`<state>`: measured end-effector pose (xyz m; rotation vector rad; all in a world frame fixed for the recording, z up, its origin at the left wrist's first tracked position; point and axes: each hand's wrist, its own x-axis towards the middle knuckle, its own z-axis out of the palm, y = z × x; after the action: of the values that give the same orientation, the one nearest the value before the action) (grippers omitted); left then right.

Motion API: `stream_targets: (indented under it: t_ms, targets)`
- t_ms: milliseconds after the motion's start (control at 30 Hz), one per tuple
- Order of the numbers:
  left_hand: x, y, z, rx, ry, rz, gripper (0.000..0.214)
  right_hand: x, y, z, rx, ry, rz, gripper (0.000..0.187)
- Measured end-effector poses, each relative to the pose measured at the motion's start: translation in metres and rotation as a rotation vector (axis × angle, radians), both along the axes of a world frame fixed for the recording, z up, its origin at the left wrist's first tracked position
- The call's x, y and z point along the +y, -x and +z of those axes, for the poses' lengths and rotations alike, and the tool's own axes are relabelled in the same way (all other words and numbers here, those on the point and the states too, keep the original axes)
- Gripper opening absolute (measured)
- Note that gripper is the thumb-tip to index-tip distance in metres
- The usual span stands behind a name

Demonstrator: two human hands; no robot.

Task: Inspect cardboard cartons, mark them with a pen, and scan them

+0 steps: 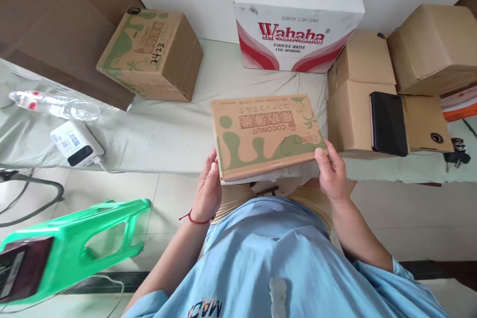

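I hold a flat brown cardboard box (pixel 265 131) with green splashes and the word COCONUT printed on top, just in front of my body at the edge of the cloth-covered surface (pixel 175 129). My left hand (pixel 207 190) grips its near left corner, fingers curled against the side. My right hand (pixel 330 168) grips its near right corner, thumb on top. The box lies roughly level, its print upside down to me.
A similar coconut carton (pixel 151 54) stands at back left, a white Wahaha water carton (pixel 296 30) at back centre, plain brown boxes (pixel 363 89) at right with a black phone (pixel 388 123) on one. A plastic bottle (pixel 55 104), a white charger (pixel 76 143) and a green stool (pixel 74 243) are at left.
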<state>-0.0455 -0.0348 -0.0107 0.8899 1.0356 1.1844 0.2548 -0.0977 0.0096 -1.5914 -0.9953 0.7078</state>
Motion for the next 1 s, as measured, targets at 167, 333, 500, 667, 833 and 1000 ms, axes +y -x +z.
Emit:
stream_targets:
  t_ms: [167, 333, 500, 667, 833, 1000]
  targets:
    - [-0.019, -0.011, 0.056, -0.072, -0.150, -0.116, 0.058, 0.003, -0.023, -0.026, 0.406, -0.100, -0.186, 0.047]
    - [-0.024, -0.024, 0.076, -0.073, -0.229, -0.052, 0.048, 0.002, -0.039, -0.035, 0.578, -0.045, -0.211, 0.052]
    - [-0.014, -0.025, 0.071, 0.071, -0.098, 0.036, 0.046, 0.000, -0.033, -0.035, 0.595, -0.061, -0.224, 0.049]
    - [-0.002, -0.012, 0.066, 0.107, -0.004, -0.098, 0.073, -0.003, -0.026, -0.031, 0.540, -0.054, -0.175, 0.052]
    - [0.009, 0.000, 0.062, 0.045, 0.217, -0.213, 0.091, -0.014, -0.019, -0.026, 0.490, -0.035, -0.046, 0.047]
    - [0.015, 0.001, 0.049, -0.007, 0.386, -0.235, 0.076, -0.025, -0.019, -0.028, 0.359, -0.026, 0.126, 0.049]
